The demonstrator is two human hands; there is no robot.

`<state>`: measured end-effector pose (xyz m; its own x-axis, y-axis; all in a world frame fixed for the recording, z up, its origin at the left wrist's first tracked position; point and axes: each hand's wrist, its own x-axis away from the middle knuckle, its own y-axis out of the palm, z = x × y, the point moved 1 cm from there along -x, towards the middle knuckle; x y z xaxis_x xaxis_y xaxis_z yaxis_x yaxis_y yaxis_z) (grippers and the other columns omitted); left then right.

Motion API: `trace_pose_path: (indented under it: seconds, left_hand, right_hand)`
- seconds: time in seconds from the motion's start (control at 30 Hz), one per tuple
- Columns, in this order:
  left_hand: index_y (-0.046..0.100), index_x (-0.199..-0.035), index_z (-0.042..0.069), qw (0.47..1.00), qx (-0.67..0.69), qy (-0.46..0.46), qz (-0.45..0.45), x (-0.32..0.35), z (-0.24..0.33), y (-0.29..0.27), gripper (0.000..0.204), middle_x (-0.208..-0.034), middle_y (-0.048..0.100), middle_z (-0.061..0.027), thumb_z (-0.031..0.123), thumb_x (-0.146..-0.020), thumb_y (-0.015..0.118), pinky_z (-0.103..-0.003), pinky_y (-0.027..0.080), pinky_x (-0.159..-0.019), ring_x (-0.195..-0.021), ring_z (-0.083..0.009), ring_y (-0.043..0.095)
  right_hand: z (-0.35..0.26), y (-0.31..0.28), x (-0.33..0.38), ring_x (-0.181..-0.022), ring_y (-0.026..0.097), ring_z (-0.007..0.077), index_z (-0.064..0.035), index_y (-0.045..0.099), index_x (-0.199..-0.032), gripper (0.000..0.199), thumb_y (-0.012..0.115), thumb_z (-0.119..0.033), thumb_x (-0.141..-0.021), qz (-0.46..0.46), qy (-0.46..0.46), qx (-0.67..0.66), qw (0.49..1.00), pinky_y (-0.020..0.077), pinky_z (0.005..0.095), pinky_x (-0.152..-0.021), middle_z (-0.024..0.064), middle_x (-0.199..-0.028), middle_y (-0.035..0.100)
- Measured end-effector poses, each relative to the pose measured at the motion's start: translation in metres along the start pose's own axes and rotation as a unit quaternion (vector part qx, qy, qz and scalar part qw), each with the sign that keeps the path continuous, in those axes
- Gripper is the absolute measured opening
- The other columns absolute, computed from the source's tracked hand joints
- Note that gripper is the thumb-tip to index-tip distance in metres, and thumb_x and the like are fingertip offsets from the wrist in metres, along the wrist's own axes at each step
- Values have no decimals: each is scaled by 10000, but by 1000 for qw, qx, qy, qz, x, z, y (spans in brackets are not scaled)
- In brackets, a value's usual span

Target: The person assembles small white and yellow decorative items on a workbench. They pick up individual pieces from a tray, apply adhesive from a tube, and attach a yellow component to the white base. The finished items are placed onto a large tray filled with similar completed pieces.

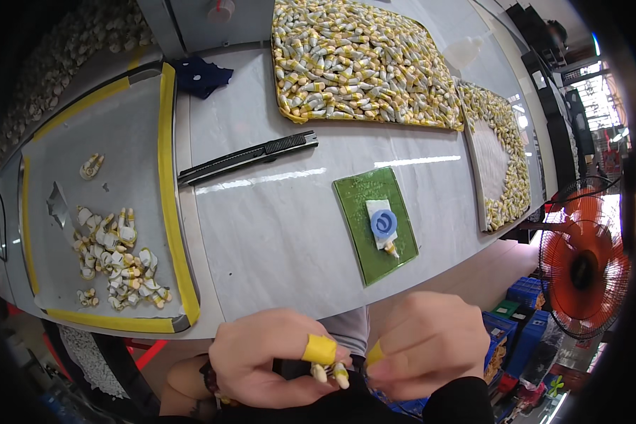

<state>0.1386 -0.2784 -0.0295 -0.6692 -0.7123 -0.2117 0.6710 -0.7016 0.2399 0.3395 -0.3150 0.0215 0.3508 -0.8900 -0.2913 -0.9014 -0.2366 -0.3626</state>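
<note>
Two small whitish pieces with yellow bands (pixel 341 376) are pinched between thumb and bent fingers of left hand (pixel 268 357), in front of the table edge; yellow tape (pixel 321 348) is wrapped on one finger. Right hand (pixel 431 346) is held just beside, fingers curled and pressed together; whether anything is gripped there cannot be told. On the table (pixel 283 247): green slab (pixel 364 240) topped by blue ring (pixel 383 223), black cutter (pixel 254 157). Loose pile (pixel 124 265) is held in left tray (pixel 53 272); far tray (pixel 374 124) is packed with similar pieces.
</note>
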Motion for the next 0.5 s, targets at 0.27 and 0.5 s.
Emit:
trace_pose_path:
  seconds: [0.27,0.5]
  left_hand:
    - [619,-918,-45,987,143,-20,70,8,-7,8,233,-775,643,-143,-32,-715,733,-401,544,-720,-707,-250,640]
    - [631,-901,-42,993,100,26,57,6,-8,5,222,-780,649,-161,-1,-719,751,-396,546,-737,-733,-254,641]
  right_hand:
    - [3,13,-2,-597,579,154,-81,731,-763,187,810,-10,-609,57,26,-3,998,441,264,-512,11,-711,621]
    - [1,19,2,-601,583,162,-67,731,-777,212,811,20,-600,70,-15,30,997,459,267,-511,24,-734,614]
